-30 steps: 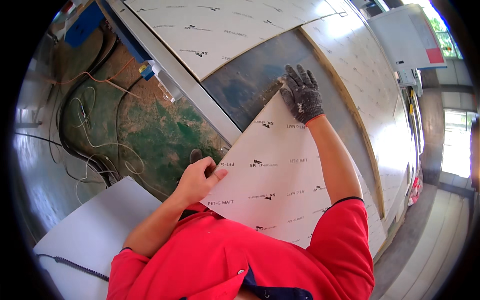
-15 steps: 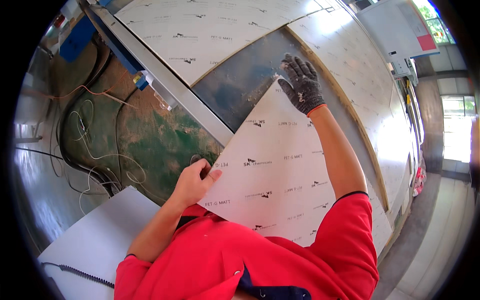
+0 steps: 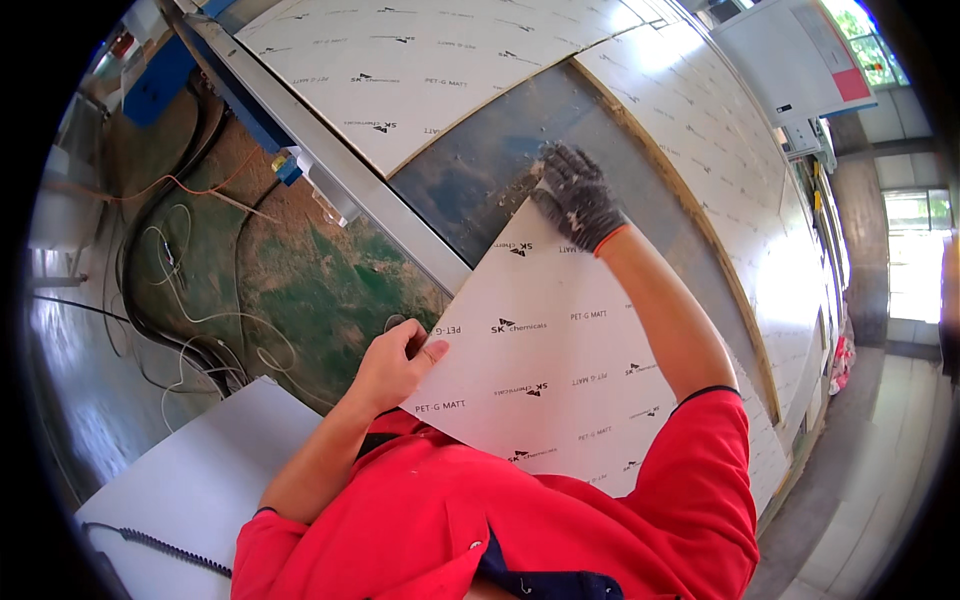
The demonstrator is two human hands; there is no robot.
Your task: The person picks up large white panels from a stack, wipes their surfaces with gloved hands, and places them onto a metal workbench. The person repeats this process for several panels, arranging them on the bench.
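Note:
A white panel (image 3: 540, 350) with rows of printed dark marks lies slantwise in front of me, its near part against my red shirt. My bare left hand (image 3: 400, 362) is closed on its left edge, thumb on top and fingers underneath. At the panel's far corner is my right hand (image 3: 580, 200), in a dark grey knitted glove with an orange cuff and pale dust on it. The gloved fingers bend over the far edge and hide the corner; their tips are out of sight. Beyond them, a dark table surface (image 3: 455, 185) carries scattered debris.
More printed white panels (image 3: 400, 70) lie at the far side and on the right (image 3: 700, 130). A metal rail (image 3: 350, 190) borders the table's left. Cables (image 3: 215, 310) trail over the worn green floor. A pale board (image 3: 200, 480) with a coiled black cord is at lower left.
My right hand has drawn back toward me and slightly left over the panel's far corner, its fingers going from outstretched to bent. My left hand keeps its hold, almost unmoved.

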